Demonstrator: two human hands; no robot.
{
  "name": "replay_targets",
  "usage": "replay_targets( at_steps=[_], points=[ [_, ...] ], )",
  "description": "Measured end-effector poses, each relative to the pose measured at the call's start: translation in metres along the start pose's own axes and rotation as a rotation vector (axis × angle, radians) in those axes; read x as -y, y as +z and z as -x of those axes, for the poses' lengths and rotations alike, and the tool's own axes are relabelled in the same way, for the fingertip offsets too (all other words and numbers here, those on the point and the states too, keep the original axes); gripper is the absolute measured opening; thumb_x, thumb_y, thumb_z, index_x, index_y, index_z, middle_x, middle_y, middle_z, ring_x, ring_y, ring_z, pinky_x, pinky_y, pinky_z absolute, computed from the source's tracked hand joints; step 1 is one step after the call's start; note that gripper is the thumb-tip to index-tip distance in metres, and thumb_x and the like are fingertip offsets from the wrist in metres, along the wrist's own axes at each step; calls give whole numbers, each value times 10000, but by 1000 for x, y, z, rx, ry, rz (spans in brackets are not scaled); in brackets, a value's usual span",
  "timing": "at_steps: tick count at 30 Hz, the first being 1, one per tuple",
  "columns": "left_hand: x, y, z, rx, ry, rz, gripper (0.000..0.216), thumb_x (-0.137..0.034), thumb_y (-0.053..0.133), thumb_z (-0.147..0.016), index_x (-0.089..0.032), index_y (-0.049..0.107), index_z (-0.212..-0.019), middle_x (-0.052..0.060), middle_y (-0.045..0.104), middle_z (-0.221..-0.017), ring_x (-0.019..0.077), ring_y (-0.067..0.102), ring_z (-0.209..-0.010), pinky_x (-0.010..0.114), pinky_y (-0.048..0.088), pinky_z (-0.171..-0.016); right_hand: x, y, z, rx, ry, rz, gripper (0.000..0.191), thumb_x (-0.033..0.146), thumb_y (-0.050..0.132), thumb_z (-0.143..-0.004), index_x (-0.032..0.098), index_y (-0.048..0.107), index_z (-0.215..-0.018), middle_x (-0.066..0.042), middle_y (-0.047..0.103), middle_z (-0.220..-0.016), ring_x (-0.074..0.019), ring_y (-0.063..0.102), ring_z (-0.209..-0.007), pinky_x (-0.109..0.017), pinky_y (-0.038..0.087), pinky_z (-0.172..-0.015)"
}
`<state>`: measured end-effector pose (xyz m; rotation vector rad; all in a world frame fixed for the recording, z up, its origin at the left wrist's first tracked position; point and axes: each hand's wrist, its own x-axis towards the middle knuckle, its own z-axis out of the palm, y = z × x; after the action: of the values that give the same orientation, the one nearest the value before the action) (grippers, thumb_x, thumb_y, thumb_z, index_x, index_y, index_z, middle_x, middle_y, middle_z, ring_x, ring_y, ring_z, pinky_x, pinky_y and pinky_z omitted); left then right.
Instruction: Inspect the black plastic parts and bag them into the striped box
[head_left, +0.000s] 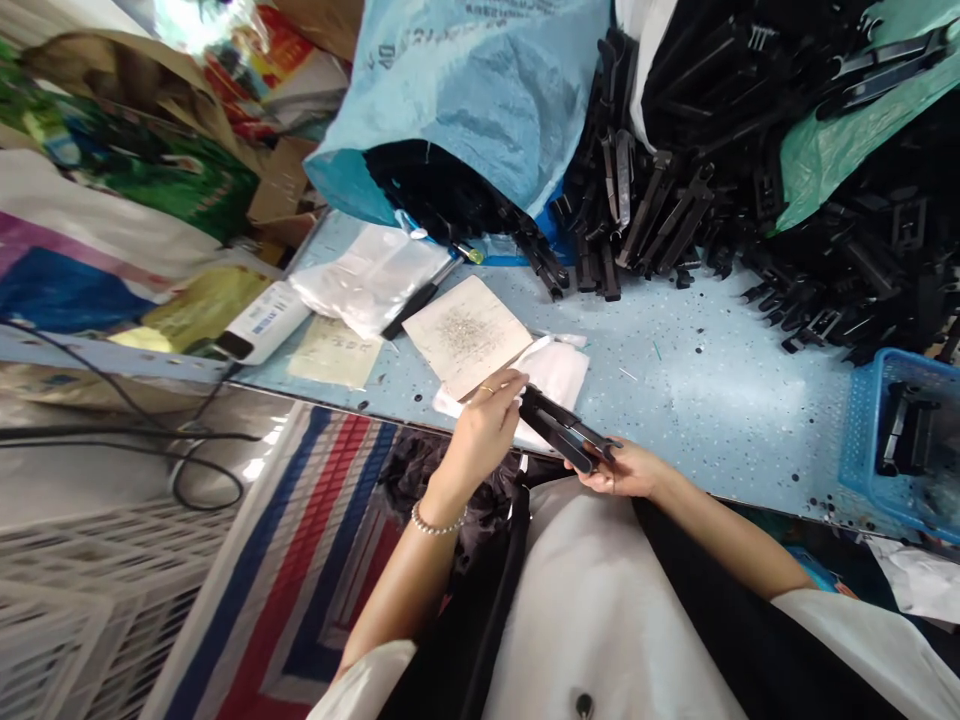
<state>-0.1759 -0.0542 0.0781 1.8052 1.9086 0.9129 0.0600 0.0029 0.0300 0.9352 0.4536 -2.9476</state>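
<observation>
A long black two-armed part (pixel 562 425) is held between my hands above the table's front edge, and its exact kind is unclear. My left hand (pixel 487 425) is closed at the part's upper left end, with its fingertips pressed together there. Around the lower right end, my right hand (pixel 619 470) grips with the fingers underneath. Just beyond my left hand lies a square cream board (pixel 466 335) with small dark specks on it. A white plastic wrapper (pixel 562 372) lies partly beneath the board and behind the black part.
Many similar black parts (pixel 667 215) are heaped at the back right. More spill from a blue bag (pixel 480 100). A blue basket (pixel 862 430) stands at the right edge. Clear plastic bags (pixel 375 270) and a white box (pixel 270 322) lie left on the speckled table (pixel 697 400).
</observation>
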Motion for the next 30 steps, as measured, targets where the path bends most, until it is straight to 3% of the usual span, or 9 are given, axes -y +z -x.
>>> replay_targets(
  at_steps=[6, 10, 13, 15, 19, 21, 25, 28, 30],
  points=[
    [-54, 15, 34, 162, 255, 223, 535, -89, 424, -1005, -252, 493, -1510, 121, 598, -1427, 219, 604, -1327, 379, 532, -1126, 6, 12, -25, -238, -298, 102, 290, 332, 814, -743, 183, 566, -739, 47, 517, -616, -70, 430, -531, -175, 356, -481],
    [-65, 19, 37, 192, 347, 150, 552, -126, 477, -1008, -203, 414, -1551, 170, 558, -1462, 255, 565, -1379, 415, 535, -1124, 3, 28, -6, -355, -558, 504, 239, 392, 743, -799, 187, 622, -777, 46, 563, -657, -95, 490, -571, -216, 404, -535],
    [-64, -14, 45, 163, 313, 95, 459, -197, 534, -1007, -239, 532, -1465, 108, 672, -1328, 224, 674, -1230, 379, 566, -1082, 9, 36, 12, -130, -506, 767, 249, 412, 699, -856, 187, 684, -963, 6, 658, -795, -140, 594, -695, -272, 491, -658],
    [-55, -51, 57, 193, 179, 74, 429, -260, 573, -995, -313, 581, -1421, 43, 713, -1287, 205, 708, -1165, 348, 576, -1055, 29, 34, 16, -98, -525, 910, 333, 443, 678, -892, 195, 685, -1114, -31, 694, -927, -163, 633, -783, -307, 523, -737],
    [-5, -91, 76, 527, -157, 57, 414, -378, 656, -903, -400, 675, -1316, -15, 747, -1277, 255, 709, -1179, 385, 566, -1019, 110, 10, -9, -735, -883, 1201, 472, 448, 585, -963, 198, 552, -1363, -150, 598, -1304, -225, 651, -1014, -402, 528, -923],
    [29, -75, 76, 568, -363, 67, 306, -347, 704, -787, -319, 786, -1080, 35, 798, -1134, 313, 740, -1079, 446, 552, -991, 153, -1, -31, -1002, -890, 1283, 552, 445, 544, -989, 172, 448, -1460, -211, 501, -1437, -266, 632, -1149, -436, 496, -1012],
    [78, -19, 66, 514, -555, 65, 78, -220, 685, -635, -213, 717, -706, 53, 760, -747, 312, 742, -839, 401, 546, -804, 208, -7, -61, -1213, -718, 1406, 488, 438, 517, -997, 102, 543, -1349, -240, 606, -1326, -366, 591, -1246, -492, 480, -1022],
    [82, -7, 61, 546, -568, 127, 164, -255, 723, -649, -210, 612, -537, 15, 623, -529, 242, 673, -625, 310, 501, -632, 213, -9, -53, -1187, -689, 1325, 276, 335, 520, -976, 120, 668, -1066, -187, 718, -1037, -330, 689, -1056, -432, 524, -930],
    [70, -10, 57, 617, -547, 259, 175, -344, 720, -748, -206, 707, -639, 23, 666, -576, 226, 664, -600, 304, 506, -600, 200, -15, -35, -1041, -710, 1056, 217, 310, 517, -958, 156, 665, -915, -121, 722, -834, -246, 712, -800, -357, 560, -774]
  ],
)
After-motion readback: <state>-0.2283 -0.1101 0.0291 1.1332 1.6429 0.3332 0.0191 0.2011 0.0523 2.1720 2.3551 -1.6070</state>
